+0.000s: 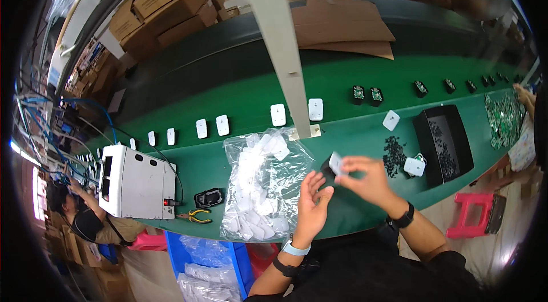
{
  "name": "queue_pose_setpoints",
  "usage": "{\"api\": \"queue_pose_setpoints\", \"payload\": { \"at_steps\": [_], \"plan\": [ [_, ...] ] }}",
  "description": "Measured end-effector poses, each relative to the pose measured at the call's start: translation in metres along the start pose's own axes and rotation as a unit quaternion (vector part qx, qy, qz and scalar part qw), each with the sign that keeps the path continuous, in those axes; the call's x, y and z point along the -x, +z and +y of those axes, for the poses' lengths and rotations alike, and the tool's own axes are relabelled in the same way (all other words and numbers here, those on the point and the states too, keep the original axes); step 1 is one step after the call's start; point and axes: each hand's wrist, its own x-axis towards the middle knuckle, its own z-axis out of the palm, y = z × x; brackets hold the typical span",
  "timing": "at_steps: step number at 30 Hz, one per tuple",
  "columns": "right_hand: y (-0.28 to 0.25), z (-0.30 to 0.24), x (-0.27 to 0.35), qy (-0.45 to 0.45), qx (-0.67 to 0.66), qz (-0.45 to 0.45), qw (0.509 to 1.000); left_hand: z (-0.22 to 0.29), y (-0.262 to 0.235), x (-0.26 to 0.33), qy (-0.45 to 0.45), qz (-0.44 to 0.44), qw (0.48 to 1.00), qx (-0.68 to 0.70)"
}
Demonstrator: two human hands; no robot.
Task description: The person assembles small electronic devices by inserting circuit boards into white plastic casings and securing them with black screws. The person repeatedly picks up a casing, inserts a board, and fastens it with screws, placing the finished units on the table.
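My right hand (pixel 368 179) pinches a small white square plastic cover (pixel 335 163) with a dark part behind it, just above the green bench (pixel 354 131). My left hand (pixel 313 202) hovers next to it, palm up and fingers spread, holding nothing. A clear plastic bag (pixel 260 182) full of white covers lies to the left of my hands. To the right sit a heap of small black parts (pixel 394 156), a white cover (pixel 414 166) and a black tray (pixel 445 142) with more small black parts.
A row of white covers (pixel 278 114) and black-and-green modules (pixel 365 95) rides the green conveyor belt. A white machine box (pixel 137 182), pliers (pixel 194 216) and a black holder (pixel 208 197) stand left. Another person (pixel 80 216) works at far left. Green circuit boards (pixel 505 116) lie right. A blue bin (pixel 211 262) sits below.
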Motion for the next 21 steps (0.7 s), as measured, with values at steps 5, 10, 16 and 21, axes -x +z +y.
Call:
{"api": "queue_pose_setpoints", "payload": {
  "at_steps": [5,10,16,21],
  "plan": [
    [0.018,0.071,-0.099,0.026,0.180,0.101,0.978,0.034,-0.043,-0.007,0.032,-0.050,0.942,-0.332],
    [0.038,0.096,-0.122,0.013,0.282,0.121,0.952,0.034,-0.071,-0.026,0.196,-0.015,0.847,-0.494],
    [0.019,0.051,-0.095,-0.017,0.310,0.114,0.944,0.018,-0.060,-0.083,0.215,-0.008,0.724,-0.656],
    [-0.051,0.002,-0.020,-0.004,0.244,0.155,0.957,0.009,-0.064,-0.108,0.157,0.026,0.687,-0.709]
  ]
}}
